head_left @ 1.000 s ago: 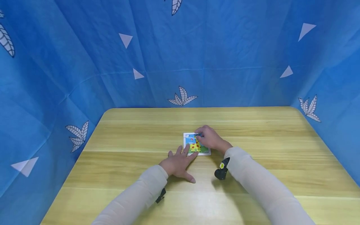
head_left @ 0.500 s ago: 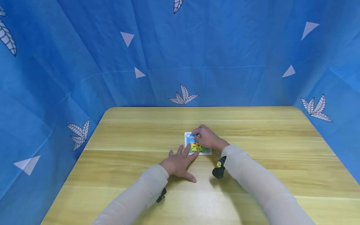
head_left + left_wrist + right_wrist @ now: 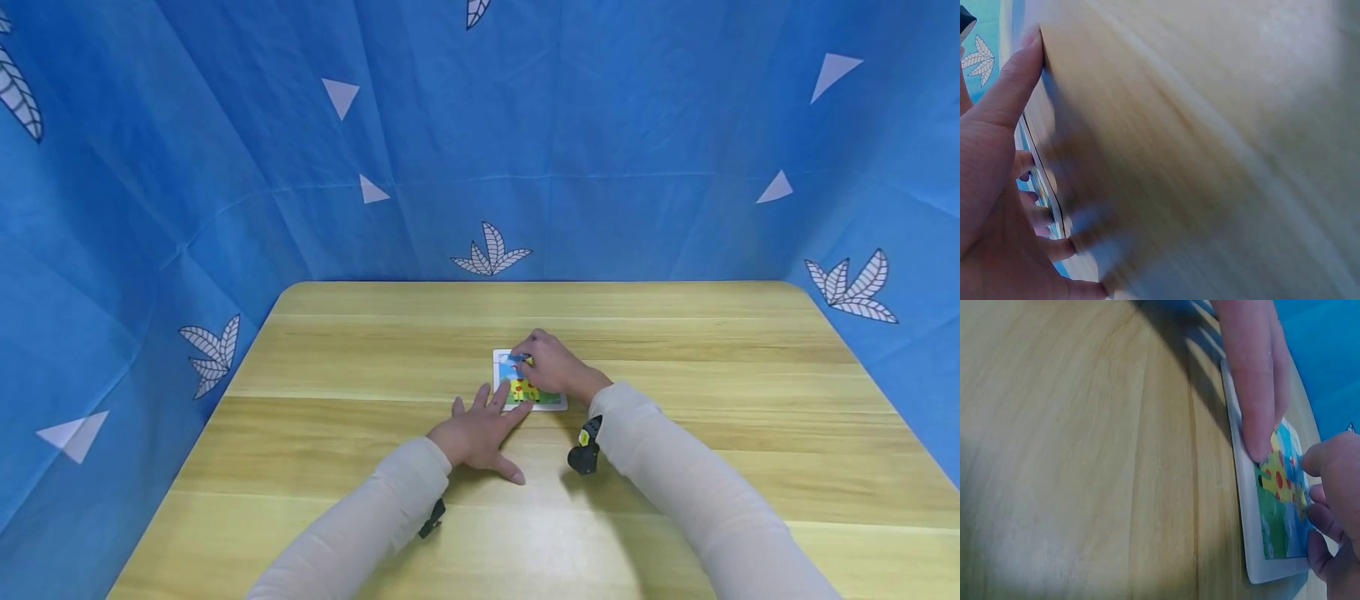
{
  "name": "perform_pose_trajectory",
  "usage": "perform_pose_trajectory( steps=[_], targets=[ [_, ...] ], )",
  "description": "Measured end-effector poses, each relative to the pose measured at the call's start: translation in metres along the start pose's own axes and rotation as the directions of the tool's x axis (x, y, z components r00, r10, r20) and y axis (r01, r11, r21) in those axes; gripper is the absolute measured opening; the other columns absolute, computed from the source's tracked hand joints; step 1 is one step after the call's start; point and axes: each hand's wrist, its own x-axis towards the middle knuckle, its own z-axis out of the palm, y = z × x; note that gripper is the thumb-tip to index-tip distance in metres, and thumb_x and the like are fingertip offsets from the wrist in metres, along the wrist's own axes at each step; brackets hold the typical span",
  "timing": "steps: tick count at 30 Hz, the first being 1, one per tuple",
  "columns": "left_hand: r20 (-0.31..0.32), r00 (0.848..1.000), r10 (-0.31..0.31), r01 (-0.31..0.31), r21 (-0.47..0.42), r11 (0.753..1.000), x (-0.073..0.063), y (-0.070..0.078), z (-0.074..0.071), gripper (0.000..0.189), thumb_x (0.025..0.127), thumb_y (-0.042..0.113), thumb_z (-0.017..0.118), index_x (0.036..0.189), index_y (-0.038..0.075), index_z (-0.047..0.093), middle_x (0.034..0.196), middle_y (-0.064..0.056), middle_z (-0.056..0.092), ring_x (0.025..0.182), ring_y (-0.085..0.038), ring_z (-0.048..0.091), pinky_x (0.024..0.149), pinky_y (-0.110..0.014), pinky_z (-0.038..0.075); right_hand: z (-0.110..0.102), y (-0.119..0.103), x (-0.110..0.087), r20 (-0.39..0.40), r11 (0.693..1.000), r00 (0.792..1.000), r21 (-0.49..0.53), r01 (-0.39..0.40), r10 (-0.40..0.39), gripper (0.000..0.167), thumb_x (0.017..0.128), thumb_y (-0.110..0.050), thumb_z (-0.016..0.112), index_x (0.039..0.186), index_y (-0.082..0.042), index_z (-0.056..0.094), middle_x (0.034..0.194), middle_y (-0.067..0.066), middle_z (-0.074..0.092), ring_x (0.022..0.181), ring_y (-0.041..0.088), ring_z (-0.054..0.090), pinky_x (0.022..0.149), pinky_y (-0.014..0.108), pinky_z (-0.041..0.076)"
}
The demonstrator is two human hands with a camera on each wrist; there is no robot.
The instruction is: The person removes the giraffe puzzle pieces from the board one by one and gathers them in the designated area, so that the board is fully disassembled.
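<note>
A small jigsaw puzzle (image 3: 553, 400) with a yellow, red-spotted giraffe on blue and green lies flat on the table in a white frame (image 3: 1249, 515). My left hand (image 3: 474, 435) is spread at its near left side. Index and middle fingertips (image 3: 1259, 447) rest on the frame and picture; the thumb stretches over the wood. Across the upper right of the puzzle, my right hand (image 3: 553, 365) bends over with curled fingers. Thumb and fingers (image 3: 1322, 519) pinch at a puzzle piece bearing part of the giraffe, mostly hidden by the hand.
The wooden table (image 3: 360, 342) stretches around the puzzle on every side. Blue cloth (image 3: 615, 167) with white leaf and triangle prints hangs behind and at both sides. Black camera mounts sit under both pale sleeves (image 3: 697, 483).
My right hand has shifted slightly left over the top of the puzzle and covers more of the giraffe's neck. The left hand keeps its place; the whole view has tilted a little.
</note>
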Motion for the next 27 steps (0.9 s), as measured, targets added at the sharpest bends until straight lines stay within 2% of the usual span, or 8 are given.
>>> perform_pose_trajectory(
  steps=[19, 27],
  targets=[
    [-0.003, 1.0, 0.007, -0.007, 0.015, 1.0, -0.001, 0.0, -0.001, 0.105, 0.069, 0.073, 0.061, 0.152, 0.033, 0.011, 0.159, -0.011, -0.002, 0.144, -0.04, 0.005, 0.103, -0.068, 0.02, -0.001, 0.0, 0.003, 0.043, 1.0, 0.999, 0.022, -0.006, 0.005, 0.036, 0.094, -0.023, 0.054, 0.125, -0.007, 0.061, 0.119, 0.013, 0.052, 0.106, 0.025, 0.051, 0.091, 0.042, 0.045],
    [0.007, 1.0, 0.001, -0.001, 0.021, 1.0, 0.0, 0.0, -0.002, 0.105, 0.069, 0.074, 0.061, 0.152, 0.034, 0.01, 0.159, -0.009, -0.002, 0.144, -0.038, 0.006, 0.105, -0.067, 0.02, -0.007, -0.003, 0.011, 0.074, 0.998, 0.997, 0.062, 0.02, -0.025, 0.032, 0.092, -0.014, 0.053, 0.12, -0.001, 0.061, 0.115, 0.016, 0.057, 0.101, 0.025, 0.051, 0.09, 0.042, 0.047]
  ],
)
